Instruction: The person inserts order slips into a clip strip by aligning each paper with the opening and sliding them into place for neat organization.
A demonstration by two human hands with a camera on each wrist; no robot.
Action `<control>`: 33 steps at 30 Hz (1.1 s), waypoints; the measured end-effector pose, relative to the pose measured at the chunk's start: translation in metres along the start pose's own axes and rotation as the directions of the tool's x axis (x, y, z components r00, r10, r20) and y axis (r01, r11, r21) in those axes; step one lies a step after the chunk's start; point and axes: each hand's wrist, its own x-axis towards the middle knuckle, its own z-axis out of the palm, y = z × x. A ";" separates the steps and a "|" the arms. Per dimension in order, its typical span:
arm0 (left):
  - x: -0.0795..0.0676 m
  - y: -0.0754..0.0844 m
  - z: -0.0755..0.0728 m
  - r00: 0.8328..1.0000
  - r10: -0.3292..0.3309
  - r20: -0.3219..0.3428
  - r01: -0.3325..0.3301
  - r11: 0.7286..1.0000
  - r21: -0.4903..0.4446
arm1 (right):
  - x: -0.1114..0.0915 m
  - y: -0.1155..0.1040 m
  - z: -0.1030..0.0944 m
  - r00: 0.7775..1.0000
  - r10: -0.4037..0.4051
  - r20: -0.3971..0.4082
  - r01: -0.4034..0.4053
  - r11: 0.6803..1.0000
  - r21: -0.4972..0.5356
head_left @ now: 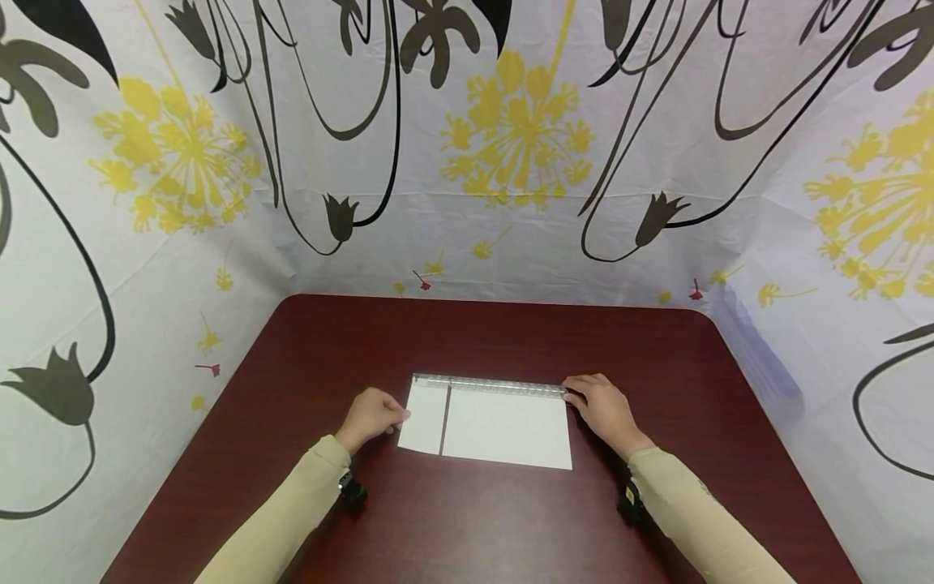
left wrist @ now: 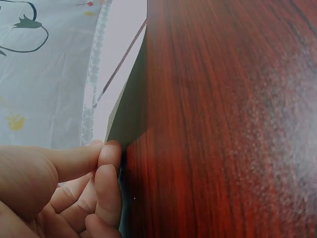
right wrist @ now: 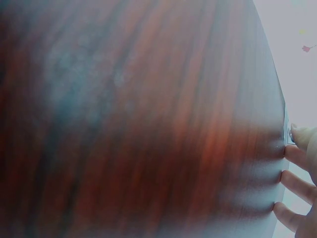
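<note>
A white notebook (head_left: 503, 426) lies crosswise on the table, its clear ring-like binding (head_left: 496, 388) along the far side. A thin dark stripe (head_left: 445, 420) crosses it near the left end. My left hand (head_left: 372, 418) pinches the left edge of the white page between thumb and bent forefinger; in the left wrist view that page (left wrist: 119, 84) bows up over a dark shadow. At the binding's right end, my right hand (head_left: 601, 410) grips with thumb and forefinger. The right wrist view shows its other fingers (right wrist: 297, 186) spread with their tips down at the table.
The dark red wooden table (head_left: 467, 527) has rounded far corners. A white cloth (head_left: 481, 259) printed with yellow and grey flowers hangs behind it and at both sides. Each wrist carries a small black camera (head_left: 353, 491).
</note>
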 end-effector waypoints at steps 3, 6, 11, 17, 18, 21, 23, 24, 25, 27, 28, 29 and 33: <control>0.000 -0.001 0.001 1.000 0.003 -0.004 -0.003 1.000 0.006 | 0.000 0.000 -0.001 1.000 -0.001 0.001 0.001 1.000 0.000; -0.001 -0.002 0.001 1.000 0.003 -0.016 -0.002 1.000 0.015 | 0.000 0.000 -0.001 1.000 -0.001 0.000 0.001 1.000 -0.002; 0.000 -0.002 0.001 0.996 0.035 -0.078 -0.030 0.998 0.062 | 0.000 -0.001 0.000 1.000 0.001 0.000 -0.001 1.000 -0.001; 0.002 -0.004 0.004 0.953 0.250 -0.171 -0.216 0.957 0.195 | 0.000 -0.001 -0.001 1.000 0.000 -0.007 0.000 1.000 -0.001; 0.002 -0.004 0.005 0.938 0.303 -0.171 -0.260 0.937 0.233 | 0.000 -0.001 -0.001 1.000 -0.001 -0.009 0.001 1.000 -0.001; 0.003 -0.006 0.007 0.872 0.476 -0.112 -0.411 0.837 0.362 | 0.000 0.000 -0.001 1.000 -0.002 -0.013 0.002 1.000 -0.002; 0.003 -0.008 0.007 0.813 0.581 -0.032 -0.513 0.742 0.431 | 0.000 0.000 -0.001 1.000 0.002 -0.011 -0.002 1.000 -0.002; 0.003 -0.010 0.006 0.783 0.622 0.014 -0.562 0.697 0.446 | 0.000 0.000 -0.001 1.000 0.006 -0.008 -0.006 1.000 0.000; 0.002 -0.011 0.005 0.753 0.656 0.058 -0.606 0.657 0.449 | 0.000 0.000 -0.001 1.000 0.008 -0.003 -0.008 1.000 0.000; 0.001 -0.013 0.003 0.702 0.700 0.132 -0.675 0.595 0.437 | 0.000 0.000 -0.001 1.000 0.005 0.002 -0.005 1.000 -0.001; 0.000 -0.015 0.002 0.686 0.710 0.162 -0.696 0.574 0.432 | 0.000 0.000 0.000 1.000 0.005 0.002 -0.005 1.000 -0.001; 0.000 -0.016 0.001 0.675 0.714 0.187 -0.711 0.560 0.426 | 0.000 0.000 0.000 1.000 0.000 -0.001 0.000 1.000 -0.001; -0.001 -0.019 0.000 0.655 0.710 0.259 -0.734 0.515 0.442 | 0.000 0.000 0.000 1.000 -0.006 -0.017 0.006 1.000 -0.005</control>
